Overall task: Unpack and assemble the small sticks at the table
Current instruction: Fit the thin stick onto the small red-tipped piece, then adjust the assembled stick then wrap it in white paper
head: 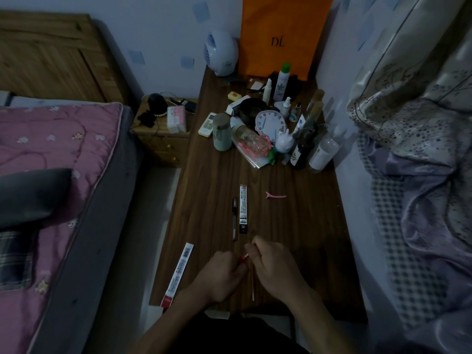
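Both hands, left hand (221,273) and right hand (273,267), pinch closed on a thin red stick (252,277) at the table's (301,226) near edge, seemingly joining its tip; next, align and press.

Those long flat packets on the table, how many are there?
2. A white packet with a red end lies at the table's left edge beside the left hand; a black-ended packet lies mid-table beside a pen. Clutter might hide others.

Bare table (293,226) mid-stretch — bottle clutter (275,134) crowding far end
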{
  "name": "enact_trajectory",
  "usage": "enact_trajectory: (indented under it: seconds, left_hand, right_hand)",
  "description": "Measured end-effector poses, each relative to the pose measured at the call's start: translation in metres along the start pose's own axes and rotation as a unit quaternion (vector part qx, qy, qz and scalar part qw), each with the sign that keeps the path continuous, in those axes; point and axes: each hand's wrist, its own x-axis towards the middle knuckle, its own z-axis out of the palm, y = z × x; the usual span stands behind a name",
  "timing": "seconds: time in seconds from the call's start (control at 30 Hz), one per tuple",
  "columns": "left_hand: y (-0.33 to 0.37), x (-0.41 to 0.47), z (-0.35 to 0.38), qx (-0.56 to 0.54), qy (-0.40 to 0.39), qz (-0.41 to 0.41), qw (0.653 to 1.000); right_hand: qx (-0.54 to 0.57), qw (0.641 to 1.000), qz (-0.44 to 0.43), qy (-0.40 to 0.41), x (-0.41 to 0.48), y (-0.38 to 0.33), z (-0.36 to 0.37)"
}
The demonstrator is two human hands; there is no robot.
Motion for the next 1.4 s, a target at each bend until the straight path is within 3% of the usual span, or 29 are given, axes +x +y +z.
enact_trajectory:
  seconds: [0.23,0.63,0.8,0.97,1.1,1.27,1.4]
  left_hand:
    - [0.004,0.014,0.001,-0.01,-0.012,0.051,0.999]
    - [-0.04,0.005,0.04,-0.041,-0.046,0.004,0.998]
    - [-0.064,0.006,0.055,0.002,-0.004,-0.057,0.998]
    - [-0.084,0.019,0.065,0.038,0.021,-0.159,0.986]
    - [-0.094,0.025,0.073,0.019,0.033,-0.224,0.974]
    - [-0.097,0.029,0.08,0.04,0.048,-0.236,0.97]
    - [-0.1,0.031,0.081,0.04,0.015,-0.241,0.97]
  right_hand:
    - [0.026,0.999,0.019,-0.002,0.005,0.012,-0.007]
    - [0.208,0.965,0.162,-0.017,-0.011,0.052,0.016]
    - [0.24,0.93,0.269,0.068,-0.018,0.081,0.016]
    - [0.205,0.907,0.346,0.123,-0.036,0.121,0.012]
    - [0.145,0.907,0.379,0.113,-0.052,0.146,0.018]
    - [0.09,0.922,0.367,0.088,-0.065,0.161,0.035]
    - [0.05,0.929,0.362,0.058,-0.073,0.173,0.046]
